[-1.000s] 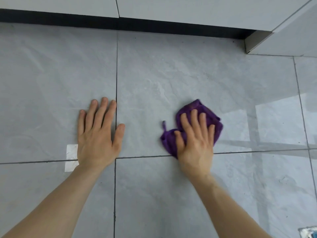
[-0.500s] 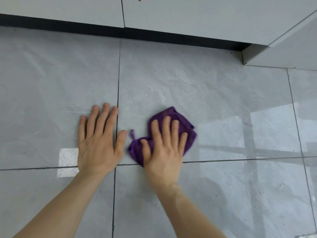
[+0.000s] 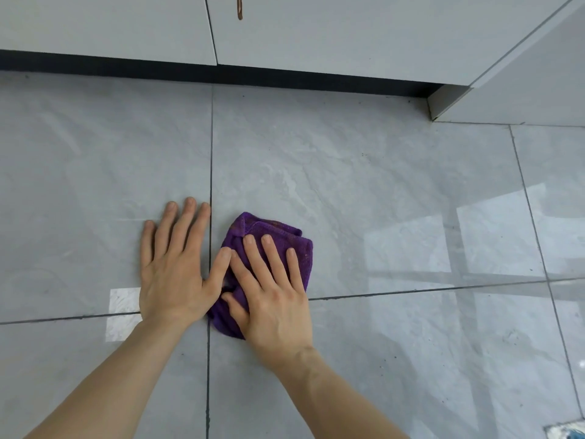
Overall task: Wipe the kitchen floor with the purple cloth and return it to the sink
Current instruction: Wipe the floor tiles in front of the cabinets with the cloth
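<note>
The purple cloth [image 3: 253, 229] lies bunched on the grey tiled floor [image 3: 364, 191], near where two grout lines cross. My right hand [image 3: 269, 289] presses flat on top of it, fingers spread, covering most of its lower part. My left hand [image 3: 175, 264] rests flat on the tile just to the left, palm down, its thumb touching the cloth's left edge and my right index finger. The sink is out of view.
White cabinet doors [image 3: 316, 30] with a dark toe kick [image 3: 253, 76] run along the top. A cabinet corner [image 3: 519, 90] juts out at the upper right. A patterned object [image 3: 566, 430] peeks in at the bottom right corner.
My right hand has slid the purple cloth leftward across the tile until it meets my left hand. My left hand stayed planted on the floor.
</note>
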`<action>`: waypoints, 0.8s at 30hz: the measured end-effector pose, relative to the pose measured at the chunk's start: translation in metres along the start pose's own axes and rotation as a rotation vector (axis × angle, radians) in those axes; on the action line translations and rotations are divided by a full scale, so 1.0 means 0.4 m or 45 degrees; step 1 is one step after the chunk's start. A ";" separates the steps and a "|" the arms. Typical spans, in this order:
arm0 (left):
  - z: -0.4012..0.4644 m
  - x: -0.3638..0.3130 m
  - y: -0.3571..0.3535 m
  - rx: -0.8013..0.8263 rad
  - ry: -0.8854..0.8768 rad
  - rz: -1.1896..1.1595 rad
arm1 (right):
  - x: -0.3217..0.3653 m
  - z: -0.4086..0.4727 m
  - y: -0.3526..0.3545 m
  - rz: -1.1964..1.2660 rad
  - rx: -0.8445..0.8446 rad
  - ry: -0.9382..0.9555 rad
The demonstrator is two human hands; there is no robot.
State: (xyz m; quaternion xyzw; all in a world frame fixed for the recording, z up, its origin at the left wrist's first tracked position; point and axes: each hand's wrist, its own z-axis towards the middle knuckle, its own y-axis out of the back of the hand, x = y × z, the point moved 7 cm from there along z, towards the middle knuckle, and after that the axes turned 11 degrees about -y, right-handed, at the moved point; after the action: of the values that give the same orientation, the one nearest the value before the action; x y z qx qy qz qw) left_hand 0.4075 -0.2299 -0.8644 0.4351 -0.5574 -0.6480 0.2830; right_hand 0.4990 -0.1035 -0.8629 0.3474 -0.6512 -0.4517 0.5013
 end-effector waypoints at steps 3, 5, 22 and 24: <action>0.000 0.003 -0.001 0.006 -0.003 -0.002 | -0.023 -0.035 0.003 0.003 0.040 0.064; 0.000 0.002 0.000 0.007 -0.008 -0.021 | -0.040 -0.056 0.008 -0.022 0.064 0.102; -0.099 -0.253 0.008 0.468 -0.685 -0.273 | -0.148 -0.095 0.085 0.148 0.187 0.096; -0.117 -0.250 0.012 0.479 -0.674 -0.253 | -0.148 -0.104 0.080 0.184 0.159 0.078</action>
State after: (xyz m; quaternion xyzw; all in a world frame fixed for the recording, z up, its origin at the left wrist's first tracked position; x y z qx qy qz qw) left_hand 0.4942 -0.1681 -0.8351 0.3487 -0.6760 -0.6488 -0.0213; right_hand 0.5545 -0.0486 -0.8494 0.3436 -0.6857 -0.3620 0.5298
